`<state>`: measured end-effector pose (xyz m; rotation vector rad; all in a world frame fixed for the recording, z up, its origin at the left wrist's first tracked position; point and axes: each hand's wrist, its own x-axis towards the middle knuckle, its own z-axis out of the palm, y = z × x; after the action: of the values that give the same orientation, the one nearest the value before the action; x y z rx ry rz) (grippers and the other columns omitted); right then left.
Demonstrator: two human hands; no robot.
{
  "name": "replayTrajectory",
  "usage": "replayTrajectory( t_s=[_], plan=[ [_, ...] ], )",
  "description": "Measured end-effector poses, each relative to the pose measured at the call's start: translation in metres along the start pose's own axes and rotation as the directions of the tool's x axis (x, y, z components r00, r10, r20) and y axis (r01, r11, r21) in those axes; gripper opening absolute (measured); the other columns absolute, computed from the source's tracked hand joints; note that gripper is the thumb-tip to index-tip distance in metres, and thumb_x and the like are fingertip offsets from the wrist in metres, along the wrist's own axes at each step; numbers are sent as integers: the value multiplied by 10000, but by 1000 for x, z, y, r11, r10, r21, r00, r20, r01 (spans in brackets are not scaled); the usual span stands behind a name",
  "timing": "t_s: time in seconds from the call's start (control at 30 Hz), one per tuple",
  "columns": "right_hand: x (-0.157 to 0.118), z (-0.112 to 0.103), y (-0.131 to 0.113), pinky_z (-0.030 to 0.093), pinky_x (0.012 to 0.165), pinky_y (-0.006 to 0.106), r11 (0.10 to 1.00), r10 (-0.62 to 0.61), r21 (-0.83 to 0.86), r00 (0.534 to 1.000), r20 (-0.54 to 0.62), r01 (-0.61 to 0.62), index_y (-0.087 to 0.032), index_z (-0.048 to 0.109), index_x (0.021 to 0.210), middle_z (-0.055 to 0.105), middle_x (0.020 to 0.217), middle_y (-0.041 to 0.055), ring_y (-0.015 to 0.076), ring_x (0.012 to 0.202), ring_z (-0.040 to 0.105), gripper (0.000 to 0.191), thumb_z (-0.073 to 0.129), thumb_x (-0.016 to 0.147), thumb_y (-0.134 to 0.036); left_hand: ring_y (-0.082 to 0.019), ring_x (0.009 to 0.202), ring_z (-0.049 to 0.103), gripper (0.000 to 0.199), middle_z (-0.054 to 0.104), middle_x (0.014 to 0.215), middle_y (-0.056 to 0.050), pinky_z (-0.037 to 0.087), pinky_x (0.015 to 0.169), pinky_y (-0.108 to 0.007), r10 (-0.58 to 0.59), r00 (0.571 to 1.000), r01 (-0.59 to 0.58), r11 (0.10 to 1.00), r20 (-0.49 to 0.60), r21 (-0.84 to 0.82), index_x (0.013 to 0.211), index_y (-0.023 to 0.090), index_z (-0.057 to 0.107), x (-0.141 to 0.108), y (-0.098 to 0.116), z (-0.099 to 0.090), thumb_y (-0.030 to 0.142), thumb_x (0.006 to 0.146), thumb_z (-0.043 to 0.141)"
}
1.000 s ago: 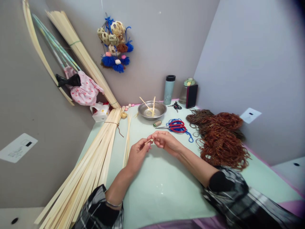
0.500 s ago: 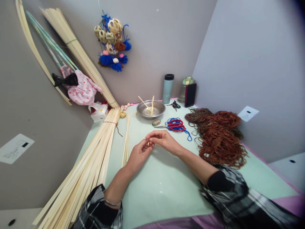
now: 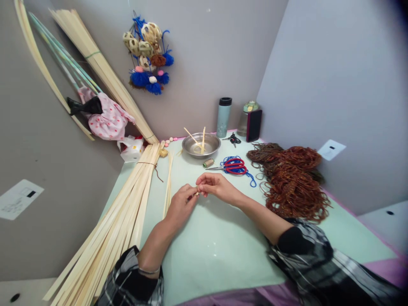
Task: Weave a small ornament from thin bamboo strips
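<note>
Over the middle of the table, my left hand [image 3: 182, 203] and my right hand [image 3: 216, 187] meet at their fingertips. Both are closed in a pinch around a small pale piece [image 3: 197, 194], mostly covered by the fingers; its kind cannot be made out. Just beyond the hands lie red-handled scissors [image 3: 235, 166] on blue cord [image 3: 251, 180], and a small spool of thread [image 3: 208, 163]. Left of my left hand are a few thin pale strips [image 3: 168, 182].
A metal bowl [image 3: 188, 148] with pale strips stands at the back. A large bundle of flat strips [image 3: 127, 221] fills the left side. Brown yarn [image 3: 293, 187] is heaped at right. A tumbler [image 3: 224, 119], a bottle [image 3: 242, 123] and a phone [image 3: 254, 126] stand along the wall.
My left hand has turned over, its back now facing up, and its fingers have shifted slightly left. My right hand stays nearly in place, still pinching at the small piece.
</note>
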<state>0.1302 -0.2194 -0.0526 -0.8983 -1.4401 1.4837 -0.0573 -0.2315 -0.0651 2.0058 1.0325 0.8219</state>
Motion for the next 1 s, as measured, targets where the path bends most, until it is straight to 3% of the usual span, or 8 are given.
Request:
replayTrajectory(
  t_s=[0.13,0.33,0.47,0.57,0.67,0.77,0.87,1.0],
  plan=[
    [1,-3,3,474,633,253,1000,1,16,1000,-7,-1,-160,640,893,680,736,-1,108,623,605,203,748,788,-295,-158,771,500,205,558,839,-15,399,726,-275,-22,999,23,998,26,-65,940,202,704,0,2,1,284,924,517],
    [-3,-4,-9,473,636,255,998,49,27,999,-18,-48,-161,644,892,683,740,1,107,624,597,211,753,780,-304,-189,934,612,260,657,1029,-69,486,914,-333,-32,971,126,912,239,-389,1051,180,672,2,3,-4,291,936,467],
    [-3,-4,-9,466,615,247,998,55,16,998,27,-56,-163,654,891,673,728,-5,104,616,589,212,757,778,-311,-184,881,641,296,693,1087,-93,509,913,-357,-105,961,218,854,254,-472,1034,168,691,4,-1,-4,399,919,547],
    [-2,-3,-5,471,605,251,999,52,6,996,69,-53,-166,659,889,674,724,-5,111,611,592,218,763,772,-317,-172,806,634,270,719,1017,-87,526,835,-341,-153,958,257,830,242,-494,963,155,710,5,-4,-2,388,841,648],
    [-3,0,-3,474,615,255,999,49,-18,995,86,-47,-165,663,887,670,708,-6,118,620,600,202,747,782,-315,-167,779,604,206,709,922,-62,497,762,-311,-161,972,218,885,170,-411,889,161,713,4,-5,1,341,830,632],
    [-5,3,-5,464,616,255,996,50,-79,995,89,-43,-162,655,860,662,707,-2,119,624,586,154,703,803,-297,-168,792,551,141,652,846,-25,427,745,-293,-111,993,114,986,34,-121,804,193,701,2,-5,2,273,843,591],
    [-7,5,-4,436,601,248,979,46,-201,997,65,-32,-165,645,831,638,681,-9,115,609,555,71,636,814,-234,-174,782,524,172,597,811,-13,388,715,-293,-66,998,66,994,0,90,780,213,680,1,-4,0,254,877,544],
    [-6,3,3,410,576,241,943,39,-330,999,21,-30,-182,638,811,616,638,-25,116,580,535,46,597,792,-182,-204,820,538,194,638,828,-24,392,747,-318,-39,999,40,985,-13,167,846,227,672,1,-2,-5,274,922,499]
  ],
)
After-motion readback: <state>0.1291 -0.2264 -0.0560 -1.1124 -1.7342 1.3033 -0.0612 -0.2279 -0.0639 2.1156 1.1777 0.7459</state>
